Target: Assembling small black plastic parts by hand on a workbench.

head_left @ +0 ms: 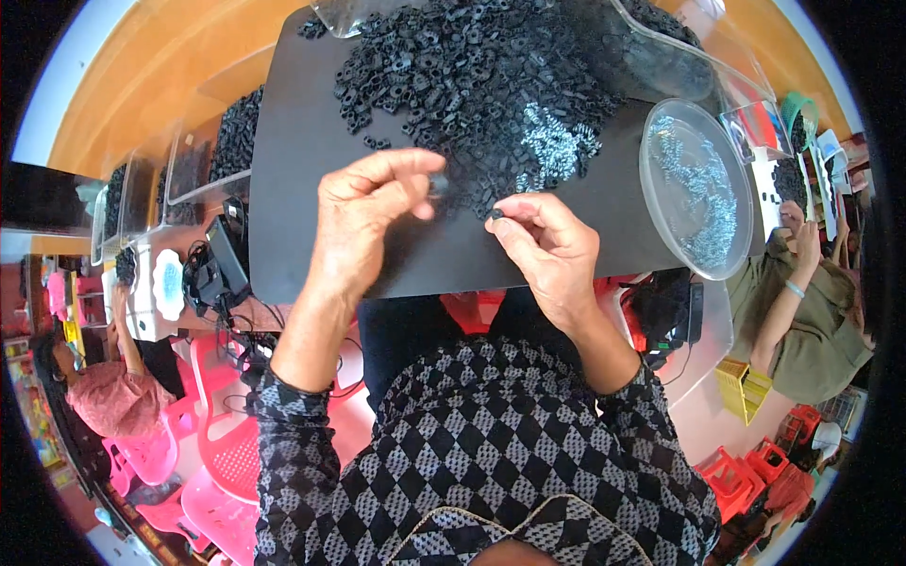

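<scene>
Over the dark table (302,189), near its front edge, both my hands are raised. My left hand (363,203) has its thumb and fingers bent toward each other, with a small dark blurred piece at their tips that I cannot make out. Between the thumb and forefinger of my right hand (557,247) is a small black plastic part (496,215). Just beyond my fingers spreads a large heap of black plastic parts (444,75). A cluster of small silvery metal springs (555,141) lies on the heap's near right side.
To the right, a round clear tray (651,179) holds more springs. Clear bins of black parts (236,137) stand at the left. Two other people, one in pink (118,401) and one in olive (802,330), sit at either side. Pink chairs (222,453) stand at the lower left.
</scene>
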Tool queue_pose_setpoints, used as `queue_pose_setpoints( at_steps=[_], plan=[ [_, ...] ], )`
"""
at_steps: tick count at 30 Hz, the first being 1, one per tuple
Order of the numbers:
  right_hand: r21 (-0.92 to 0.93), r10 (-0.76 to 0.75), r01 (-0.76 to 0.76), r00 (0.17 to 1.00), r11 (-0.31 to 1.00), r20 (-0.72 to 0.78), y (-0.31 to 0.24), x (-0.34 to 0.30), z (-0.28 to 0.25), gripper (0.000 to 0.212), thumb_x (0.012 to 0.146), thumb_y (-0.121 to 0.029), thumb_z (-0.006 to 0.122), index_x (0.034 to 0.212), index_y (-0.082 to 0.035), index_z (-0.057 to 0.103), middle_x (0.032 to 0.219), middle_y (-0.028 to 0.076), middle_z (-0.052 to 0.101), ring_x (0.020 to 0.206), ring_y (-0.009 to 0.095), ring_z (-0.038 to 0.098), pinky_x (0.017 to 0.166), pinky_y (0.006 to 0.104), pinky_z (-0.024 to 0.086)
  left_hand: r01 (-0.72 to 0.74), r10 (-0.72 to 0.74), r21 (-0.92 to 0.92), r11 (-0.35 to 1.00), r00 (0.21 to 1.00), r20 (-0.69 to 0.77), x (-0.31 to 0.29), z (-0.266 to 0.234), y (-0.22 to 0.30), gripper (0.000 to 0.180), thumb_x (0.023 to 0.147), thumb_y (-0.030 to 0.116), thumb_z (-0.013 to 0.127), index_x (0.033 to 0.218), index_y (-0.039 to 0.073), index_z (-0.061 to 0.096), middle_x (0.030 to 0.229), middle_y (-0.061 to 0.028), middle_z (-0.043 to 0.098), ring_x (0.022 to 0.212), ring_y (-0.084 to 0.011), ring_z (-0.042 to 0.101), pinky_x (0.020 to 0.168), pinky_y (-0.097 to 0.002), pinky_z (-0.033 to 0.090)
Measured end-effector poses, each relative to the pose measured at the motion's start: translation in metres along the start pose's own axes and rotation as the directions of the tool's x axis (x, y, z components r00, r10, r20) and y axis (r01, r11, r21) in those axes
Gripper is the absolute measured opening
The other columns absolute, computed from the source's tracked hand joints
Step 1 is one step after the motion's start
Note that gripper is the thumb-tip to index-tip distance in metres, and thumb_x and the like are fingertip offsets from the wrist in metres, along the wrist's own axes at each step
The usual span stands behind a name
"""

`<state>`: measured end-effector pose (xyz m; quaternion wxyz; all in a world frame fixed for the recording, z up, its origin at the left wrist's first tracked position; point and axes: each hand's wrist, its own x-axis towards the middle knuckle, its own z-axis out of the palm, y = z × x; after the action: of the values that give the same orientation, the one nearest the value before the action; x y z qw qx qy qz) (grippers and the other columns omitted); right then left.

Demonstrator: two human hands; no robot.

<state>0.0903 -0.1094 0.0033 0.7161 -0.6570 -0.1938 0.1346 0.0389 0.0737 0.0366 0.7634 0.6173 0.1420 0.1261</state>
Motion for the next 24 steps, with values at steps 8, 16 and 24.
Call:
queue_pose_setpoints(
  at_steps=[8, 16, 24],
  plan=[
    [-0.118, -0.083, 0.087, 0.996, 0.989, 0.036, -0.008, 0.004, 0.013, 0.016, 0.081, 0.007, 0.062, 0.096, 0.001, 0.06, 0.091, -0.001, 0.059, 0.079, 0.003, 0.053, 0.069, 0.0177, 0.044, 0.038, -0.038, -0.045, 0.998, 0.999, -0.015, -0.032, 0.024, -0.017, 0.021, 0.081, -0.001, 0.065, 0.101, -0.003, 0.065, 0.084, -0.0029, 0.064, 0.068, -0.0082, 0.058, 0.065, -0.0207, 0.048],
    [-0.147, -0.156, 0.154, 0.988, 0.977, -0.005, -0.01, 0.003, 0.004, 0.019, 0.075, 0.002, 0.069, 0.091, -0.003, 0.062, 0.079, 0.002, 0.058, 0.065, 0.006, 0.054, 0.056, 0.0206, 0.044, 0.023, -0.024, -0.06, 0.998, 1.0, -0.004, -0.037, 0.021, -0.023, 0.027, 0.077, -0.001, 0.068, 0.103, -0.003, 0.064, 0.083, -0.0051, 0.065, 0.068, -0.0108, 0.059, 0.063, -0.0214, 0.049],
    [-0.194, -0.178, 0.189, 0.981, 0.963, 0.075, -0.013, -0.005, 0.003, 0.02, 0.074, 0.004, 0.067, 0.092, -0.002, 0.062, 0.082, 0.004, 0.059, 0.067, 0.009, 0.057, 0.057, 0.0215, 0.046, 0.061, -0.064, -0.266, 0.962, 0.998, -0.005, -0.041, 0.022, -0.023, 0.018, 0.081, 0.003, 0.067, 0.097, -0.005, 0.063, 0.08, -0.0085, 0.065, 0.062, -0.0134, 0.06, 0.062, -0.0226, 0.05]
  ],
)
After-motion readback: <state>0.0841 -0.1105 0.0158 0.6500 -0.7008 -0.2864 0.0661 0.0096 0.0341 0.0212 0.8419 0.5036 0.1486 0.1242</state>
